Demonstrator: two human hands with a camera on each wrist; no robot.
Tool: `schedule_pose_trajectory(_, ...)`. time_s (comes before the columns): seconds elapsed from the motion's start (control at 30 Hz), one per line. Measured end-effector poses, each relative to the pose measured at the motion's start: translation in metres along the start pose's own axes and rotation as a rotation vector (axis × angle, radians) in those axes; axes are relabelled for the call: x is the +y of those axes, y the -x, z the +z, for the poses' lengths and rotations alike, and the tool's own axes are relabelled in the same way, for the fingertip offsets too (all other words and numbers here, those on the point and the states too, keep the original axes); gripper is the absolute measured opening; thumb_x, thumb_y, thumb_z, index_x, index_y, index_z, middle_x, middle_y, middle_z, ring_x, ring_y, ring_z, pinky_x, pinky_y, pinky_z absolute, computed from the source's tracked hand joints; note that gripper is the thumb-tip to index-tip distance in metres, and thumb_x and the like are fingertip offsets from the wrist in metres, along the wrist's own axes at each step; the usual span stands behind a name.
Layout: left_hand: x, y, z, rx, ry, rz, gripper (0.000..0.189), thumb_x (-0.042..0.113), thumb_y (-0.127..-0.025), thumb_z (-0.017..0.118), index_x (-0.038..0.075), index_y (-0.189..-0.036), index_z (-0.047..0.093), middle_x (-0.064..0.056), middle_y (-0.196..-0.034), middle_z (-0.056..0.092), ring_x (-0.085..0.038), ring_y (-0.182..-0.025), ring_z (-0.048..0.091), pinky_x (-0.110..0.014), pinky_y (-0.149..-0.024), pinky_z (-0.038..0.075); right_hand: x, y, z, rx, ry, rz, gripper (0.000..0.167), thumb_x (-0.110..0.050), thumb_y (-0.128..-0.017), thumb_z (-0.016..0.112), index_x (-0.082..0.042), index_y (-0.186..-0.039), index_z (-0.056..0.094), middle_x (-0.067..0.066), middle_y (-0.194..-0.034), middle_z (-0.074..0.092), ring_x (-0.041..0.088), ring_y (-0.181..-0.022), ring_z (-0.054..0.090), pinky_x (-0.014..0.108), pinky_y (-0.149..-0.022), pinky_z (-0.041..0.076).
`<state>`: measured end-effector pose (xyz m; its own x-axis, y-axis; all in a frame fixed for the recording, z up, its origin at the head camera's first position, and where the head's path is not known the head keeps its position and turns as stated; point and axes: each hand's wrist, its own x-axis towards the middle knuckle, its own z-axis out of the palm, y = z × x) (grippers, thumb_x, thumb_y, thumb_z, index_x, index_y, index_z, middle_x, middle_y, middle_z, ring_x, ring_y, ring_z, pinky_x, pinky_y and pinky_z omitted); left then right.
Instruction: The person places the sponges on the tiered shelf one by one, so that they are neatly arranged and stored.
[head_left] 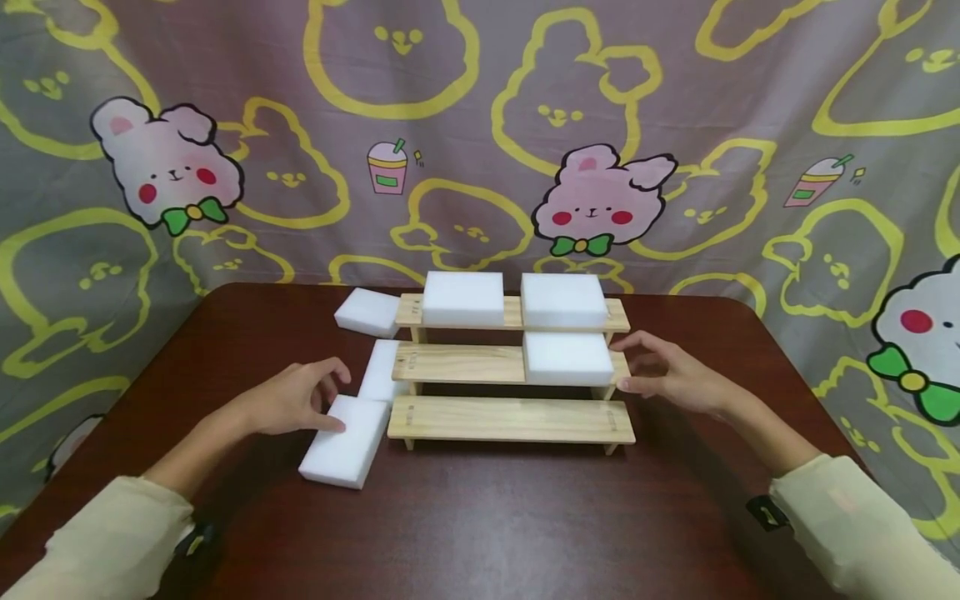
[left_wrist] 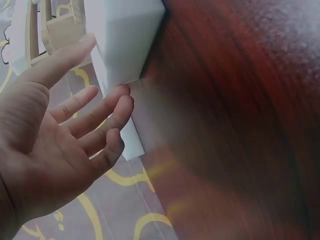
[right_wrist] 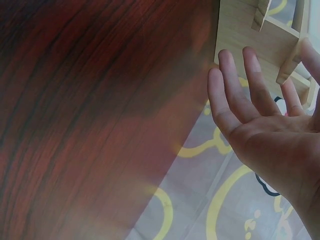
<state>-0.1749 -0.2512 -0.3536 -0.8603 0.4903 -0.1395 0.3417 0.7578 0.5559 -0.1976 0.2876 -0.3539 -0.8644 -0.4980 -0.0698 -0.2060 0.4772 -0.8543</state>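
A white foam block (head_left: 346, 442) lies flat on the table at the left, its right edge close to the bottom step of a wooden three-step stand (head_left: 510, 419). My left hand (head_left: 296, 400) is over its far left side, thumb tip on the top face, the other fingers loosely bent. In the left wrist view that left hand (left_wrist: 65, 135) shows its palm, nothing gripped. At the right end of the middle step, my right hand (head_left: 675, 375) has thumb and fingers spread beside a foam block (head_left: 567, 358). Its palm (right_wrist: 270, 135) holds nothing in the right wrist view.
Two foam blocks (head_left: 463, 297) sit on the top step. Left of the stand lie another foam block (head_left: 381, 369) by the middle step and one (head_left: 367, 311) farther back. The dark table (head_left: 480, 517) ends at a patterned curtain (head_left: 465, 150) behind.
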Motion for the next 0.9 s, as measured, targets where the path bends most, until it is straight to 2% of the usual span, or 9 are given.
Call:
schedule_pose_trajectory(0.2,-0.004,-0.002,-0.008,-0.019,-0.006,0.031,0.054,0.006,-0.079,0.089,-0.004,-0.122,0.057,-0.011,-0.103,0.071,-0.017,-0.077,0.058,-0.03,-0.065,0.049,0.001,0.0,0.0,0.003,-0.001,0.001,0.05,-0.009,-0.096,0.073,-0.001,-0.138,0.047,0.025,-0.125,0.057,0.038,-0.107,0.063,0.05,-0.083,0.059)
schedule_pose_trajectory(0.33,-0.009,-0.002,-0.012,-0.024,-0.025,0.041,0.051,-0.002,-0.081,0.085,-0.006,-0.124,0.059,-0.017,-0.112,0.072,-0.021,-0.085,0.062,-0.036,-0.072,0.052,0.001,0.0,0.0,0.009,0.0,-0.005,0.05,-0.009,-0.096,0.073,-0.001,-0.138,0.047,0.026,-0.125,0.057,0.036,-0.105,0.064,0.049,-0.083,0.059)
schedule_pose_trajectory(0.4,-0.011,-0.002,-0.014,-0.013,-0.042,0.04,0.051,-0.004,-0.082,0.083,-0.007,-0.127,0.06,-0.021,-0.116,0.071,-0.025,-0.089,0.064,-0.04,-0.075,0.054,0.001,0.0,0.0,0.01,-0.002,-0.007,0.05,-0.008,-0.096,0.073,-0.001,-0.138,0.047,0.026,-0.123,0.058,0.035,-0.104,0.064,0.048,-0.082,0.059)
schedule_pose_trajectory(0.5,-0.015,-0.002,-0.016,0.037,-0.098,0.024,0.052,-0.004,-0.082,0.083,-0.007,-0.129,0.061,-0.025,-0.119,0.07,-0.031,-0.094,0.068,-0.047,-0.079,0.057,0.0,0.0,0.0,0.008,-0.006,-0.009,0.05,-0.008,-0.096,0.073,-0.001,-0.138,0.047,0.025,-0.123,0.059,0.035,-0.104,0.064,0.048,-0.082,0.059)
schedule_pose_trajectory(0.63,-0.021,-0.001,-0.018,0.134,-0.177,-0.017,0.048,-0.001,-0.081,0.085,-0.007,-0.124,0.064,-0.022,-0.112,0.071,-0.032,-0.091,0.068,-0.049,-0.077,0.058,0.001,-0.001,0.0,0.005,-0.01,-0.006,0.05,-0.008,-0.096,0.073,-0.001,-0.138,0.047,0.025,-0.123,0.058,0.034,-0.104,0.064,0.05,-0.083,0.059)
schedule_pose_trajectory(0.73,-0.026,0.0,-0.02,0.177,-0.191,-0.036,0.039,0.004,-0.083,0.085,-0.007,-0.116,0.067,-0.016,-0.1,0.072,-0.028,-0.086,0.067,-0.046,-0.073,0.057,0.001,-0.001,0.0,0.006,-0.007,-0.004,0.05,-0.009,-0.096,0.073,-0.002,-0.138,0.047,0.025,-0.123,0.058,0.034,-0.104,0.064,0.05,-0.084,0.058)
schedule_pose_trajectory(0.8,-0.029,0.003,-0.021,0.177,-0.181,-0.038,0.041,0.011,-0.083,0.086,-0.006,-0.114,0.066,-0.013,-0.096,0.071,-0.026,-0.084,0.066,-0.045,-0.072,0.057,0.001,-0.001,0.0,0.008,-0.002,-0.004,0.05,-0.009,-0.096,0.073,-0.002,-0.138,0.047,0.024,-0.124,0.058,0.033,-0.104,0.064,0.05,-0.084,0.058)
schedule_pose_trajectory(0.9,-0.033,0.009,-0.024,0.117,-0.16,-0.052,0.059,0.028,-0.08,0.09,-0.004,-0.121,0.061,-0.013,-0.099,0.07,-0.024,-0.085,0.064,-0.043,-0.072,0.056,0.001,0.0,0.0,0.011,0.001,-0.005,0.05,-0.009,-0.096,0.073,-0.002,-0.138,0.047,0.024,-0.125,0.058,0.034,-0.105,0.064,0.051,-0.084,0.058)
